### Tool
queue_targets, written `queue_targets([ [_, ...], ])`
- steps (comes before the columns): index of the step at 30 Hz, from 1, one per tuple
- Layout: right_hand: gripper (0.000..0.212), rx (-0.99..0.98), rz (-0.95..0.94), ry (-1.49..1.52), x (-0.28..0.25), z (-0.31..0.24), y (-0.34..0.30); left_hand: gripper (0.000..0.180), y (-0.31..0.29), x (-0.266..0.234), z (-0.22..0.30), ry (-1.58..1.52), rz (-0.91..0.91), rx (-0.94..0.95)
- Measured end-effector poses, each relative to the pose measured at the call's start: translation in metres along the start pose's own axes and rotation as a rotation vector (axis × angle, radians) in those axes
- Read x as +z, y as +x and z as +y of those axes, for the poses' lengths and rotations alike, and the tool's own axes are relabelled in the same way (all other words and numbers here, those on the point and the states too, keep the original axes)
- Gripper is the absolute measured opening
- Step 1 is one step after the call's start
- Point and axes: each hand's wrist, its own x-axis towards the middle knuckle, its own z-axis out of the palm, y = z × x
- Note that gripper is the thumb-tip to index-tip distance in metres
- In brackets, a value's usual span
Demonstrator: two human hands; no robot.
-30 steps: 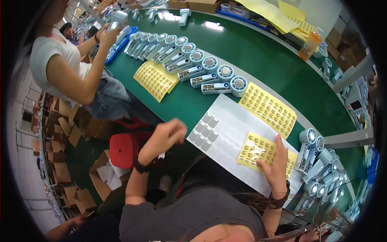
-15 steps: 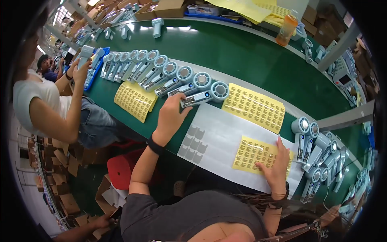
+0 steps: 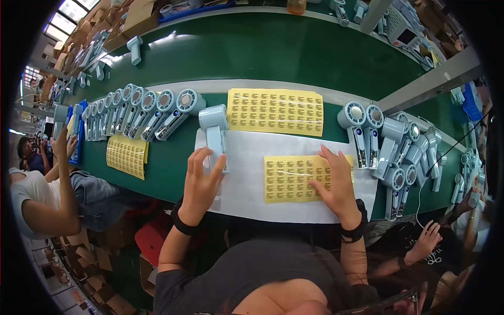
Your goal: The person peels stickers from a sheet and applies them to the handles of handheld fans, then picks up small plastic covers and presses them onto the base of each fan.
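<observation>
A pale blue handheld fan (image 3: 213, 118) lies face down at the left end of a white sheet (image 3: 239, 181), its round head pointing away from me. My left hand (image 3: 198, 186) has its thumb and fingers around the lower handle of this fan. Further right, a yellow sheet of small printed labels (image 3: 286, 178) lies on the white sheet. My right hand (image 3: 338, 186) rests on the right part of these labels, fingers stretched and thumb apart. The grey patches on the white sheet are mostly hidden by my left hand and the fan.
A row of fans (image 3: 149, 105) lines the green bench (image 3: 252, 50) to the left; more fans (image 3: 396, 152) crowd the right. Another label sheet (image 3: 275, 110) lies beyond the white one, and others (image 3: 126, 155) lie left. A metal post (image 3: 428, 79) slants across the right. Co-workers are on both sides.
My left hand has brought the nearest fan from the row's end onto the white sheet, now turned face down. My right hand stays on the labels. The view has swung round.
</observation>
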Motion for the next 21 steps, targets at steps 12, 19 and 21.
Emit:
queue_targets([
  [12,0.074,-0.019,-0.072,0.067,0.005,0.002,-0.018,0.037,0.003,0.003,0.009,-0.081,-0.093,0.065],
  [19,0.079,-0.099,-0.153,0.156,0.006,0.005,-0.026,0.027,0.013,0.007,0.025,-0.177,-0.042,-0.067],
  [21,0.08,-0.084,-0.146,0.188,0.005,0.006,-0.027,0.022,0.02,0.006,0.026,-0.278,-0.017,-0.322],
])
